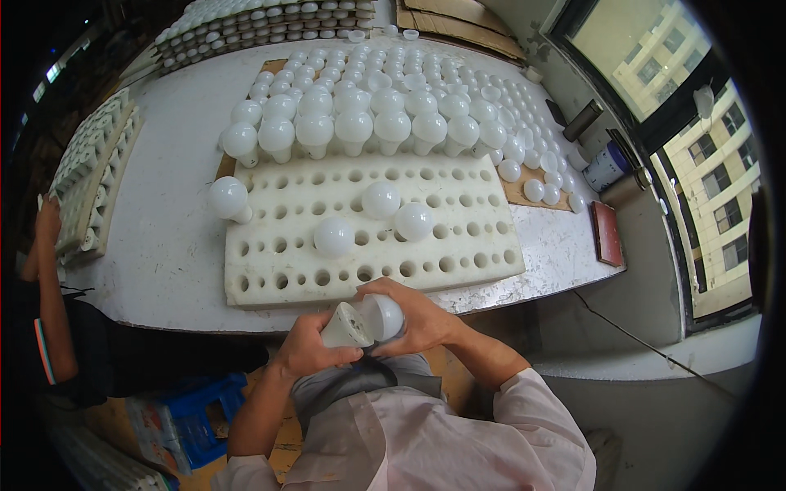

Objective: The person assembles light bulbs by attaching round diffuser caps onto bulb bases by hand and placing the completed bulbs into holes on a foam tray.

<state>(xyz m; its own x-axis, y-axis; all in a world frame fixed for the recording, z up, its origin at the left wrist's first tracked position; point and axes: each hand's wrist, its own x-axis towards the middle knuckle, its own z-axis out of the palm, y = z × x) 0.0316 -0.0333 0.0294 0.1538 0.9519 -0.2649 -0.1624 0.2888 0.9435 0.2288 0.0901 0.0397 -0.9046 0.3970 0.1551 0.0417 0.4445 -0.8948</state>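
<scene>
Close to my body, just off the table's front edge, my left hand [315, 344] grips a white bulb base [347, 326] with its open end tilted to the right. My right hand [417, 319] holds a round white bulb cover [382, 317] right beside that open end. Whether the two parts touch, I cannot tell. Beyond my hands lies a thick white foam tray [327, 204] with rows of round holes. Three bulbs stand in its middle, among them one bulb [334, 237]; another bulb [228, 199] leans at its left edge. Rows of assembled bulbs [354, 127] fill its far side.
Many loose bulb covers [534, 190] lie on cardboard at the back and right. Stacked trays [270, 24] stand far back. At left, a co-worker's hand [47, 217] touches another tray stack [98, 180]. A dark red box [606, 233] and a flask [583, 120] are by the window.
</scene>
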